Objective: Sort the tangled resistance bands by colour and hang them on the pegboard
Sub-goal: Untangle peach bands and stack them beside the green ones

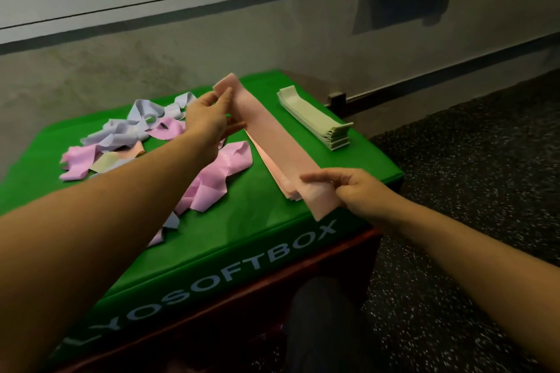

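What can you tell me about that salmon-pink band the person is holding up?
The salmon band is a flat, wide strip of thin, matte stretchy material. It is held taut and slanted, its far end pinched by the left hand and its near end by the right hand. It hovers just above a neat stack of same-coloured bands on the green box.
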`<state>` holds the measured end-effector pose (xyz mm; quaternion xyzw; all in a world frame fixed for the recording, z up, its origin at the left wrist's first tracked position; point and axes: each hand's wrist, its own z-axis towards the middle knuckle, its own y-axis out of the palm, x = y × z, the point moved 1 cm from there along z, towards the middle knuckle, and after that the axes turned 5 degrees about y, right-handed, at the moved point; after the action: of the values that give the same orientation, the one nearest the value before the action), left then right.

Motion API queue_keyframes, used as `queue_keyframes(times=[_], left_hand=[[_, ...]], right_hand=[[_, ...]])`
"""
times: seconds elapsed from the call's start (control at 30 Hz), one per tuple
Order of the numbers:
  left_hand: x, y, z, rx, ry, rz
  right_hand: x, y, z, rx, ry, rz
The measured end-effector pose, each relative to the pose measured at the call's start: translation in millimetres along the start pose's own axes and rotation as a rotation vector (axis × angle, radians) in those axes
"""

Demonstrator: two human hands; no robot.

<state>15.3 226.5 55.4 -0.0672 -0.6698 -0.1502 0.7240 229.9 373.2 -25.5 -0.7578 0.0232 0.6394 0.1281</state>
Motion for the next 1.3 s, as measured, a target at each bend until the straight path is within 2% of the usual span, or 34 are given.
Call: queue_keyframes(times=[0.1,0.3,0.43,0.47,0.57,0.7,0.97,1.3], left_hand=[[-10.2,3.8,14.0,-0.023,-0.011,0.039],[-31.4,17.5,38.4,-0.044,0.003,0.113],[-42.6,16.8,60.8,-0.038,0.005,0.175],[-45.1,16.1,67.0,-0.033,0.000,0.193],[-51.7,13.6,81.9,-0.032,-0.020,0.226],[-60.8,13.0,98.3,-0.014,-0.015,0.261],[-92.6,16.9,135.7,-0.028,-0.034,0.300],[-132.4,25.3,152.6,-0.098,0.039,0.625]], right_hand=[[-3.1,-6.7,2.8,-0.079,-0.053,-0.143],[0.4,-15.2,33.8,0.066,-0.306,-0.298],[9.4,-22.7,55.7,0.245,-0.528,-0.776],[8.7,-23.3,59.0,0.250,-0.570,-0.824],[8.4,-22.1,69.3,0.198,-0.648,-0.733],[3.9,-22.1,80.4,0.255,-0.652,-0.565],[25.2,-21.4,102.5,0.135,-0.770,-0.841],[39.7,-22.8,103.1,-0.018,-0.626,-0.820]])
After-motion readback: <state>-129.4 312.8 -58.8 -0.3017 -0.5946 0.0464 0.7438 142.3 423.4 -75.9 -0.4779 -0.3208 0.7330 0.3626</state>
